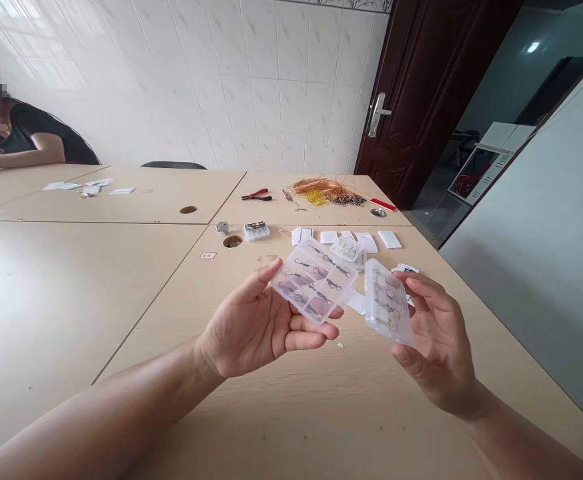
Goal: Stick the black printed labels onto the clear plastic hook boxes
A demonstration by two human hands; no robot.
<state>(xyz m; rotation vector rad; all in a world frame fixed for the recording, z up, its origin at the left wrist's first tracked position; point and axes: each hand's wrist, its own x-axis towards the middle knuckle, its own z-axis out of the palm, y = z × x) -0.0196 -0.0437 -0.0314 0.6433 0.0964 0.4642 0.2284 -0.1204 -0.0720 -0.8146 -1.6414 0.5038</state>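
Observation:
Above the table, my left hand (251, 327) grips a clear plastic compartment box (315, 283) by its edges, thumb at one side and fingers beneath. Dark metal fishing swivels with snaps show inside its compartments. My right hand (439, 347) holds a second clear plastic box (385, 300) between thumb and fingers, tilted on edge. Small metal pieces show in it, too small to name for certain. The two boxes are apart, side by side. Behind them, another clear box with small parts (346, 249) lies on the table, partly hidden.
White cards (366, 242) lie in several stacks behind the boxes. Farther back are red-handled pliers (257, 195), a bundle of copper-coloured wires (316, 187) and a small clear case (256, 231). A person (36, 137) leans on the table at far left.

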